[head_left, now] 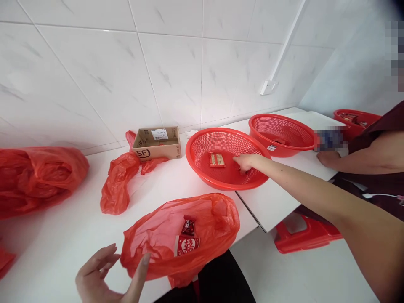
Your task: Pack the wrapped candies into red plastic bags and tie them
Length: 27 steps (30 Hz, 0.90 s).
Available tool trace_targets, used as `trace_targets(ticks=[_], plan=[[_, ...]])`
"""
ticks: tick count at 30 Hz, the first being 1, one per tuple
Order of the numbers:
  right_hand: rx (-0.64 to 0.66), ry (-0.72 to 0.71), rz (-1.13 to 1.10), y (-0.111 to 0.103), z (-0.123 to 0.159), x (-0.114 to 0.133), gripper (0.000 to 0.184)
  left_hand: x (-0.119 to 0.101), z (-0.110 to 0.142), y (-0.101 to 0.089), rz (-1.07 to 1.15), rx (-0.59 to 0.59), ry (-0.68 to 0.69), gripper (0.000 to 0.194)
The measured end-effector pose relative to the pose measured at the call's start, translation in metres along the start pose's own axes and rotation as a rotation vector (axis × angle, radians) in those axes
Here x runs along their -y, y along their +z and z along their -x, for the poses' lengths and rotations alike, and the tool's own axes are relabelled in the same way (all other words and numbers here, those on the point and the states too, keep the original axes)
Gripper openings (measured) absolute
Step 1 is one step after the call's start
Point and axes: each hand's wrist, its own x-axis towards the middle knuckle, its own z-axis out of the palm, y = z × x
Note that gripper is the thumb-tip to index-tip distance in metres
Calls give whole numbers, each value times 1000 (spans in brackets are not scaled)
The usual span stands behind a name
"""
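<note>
Two weak points, my read: the red bag (217, 253), just right of the left hand (100, 283), looks to overhang the front edge of the surface (82, 227), so a tug could drop it; and its thin rim could fold inward, since only that hand is at it. Left hand: thumb and fingers well apart, thumb over the near rim, no firm pinch visible. Right hand (246, 162): down inside the red basket (208, 181), fingers bent, can't tell if clamped on anything; tan-and-red pack (217, 160) just left of it. Bag holds a double-happiness packet (188, 245) and dark-red wrapped piece (188, 227), both right of the left hand.
</note>
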Motion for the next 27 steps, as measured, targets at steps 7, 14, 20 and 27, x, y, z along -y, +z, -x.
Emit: trace_targets(ticks=[7, 14, 20, 27], plan=[[17, -120, -173, -6, 17, 2, 29, -9, 11, 6, -131, 88, 51, 43], [45, -732, -714, -9, 110, 90, 27, -21, 20, 12, -164, 44, 88, 43], [-171, -698, -664, 2, 103, 121, 33, -19, 22, 13, -416, 67, 228, 59], [-347, -144, -294, -22, 5, 80, 68, -10, 15, 2, -354, 50, 128, 70]])
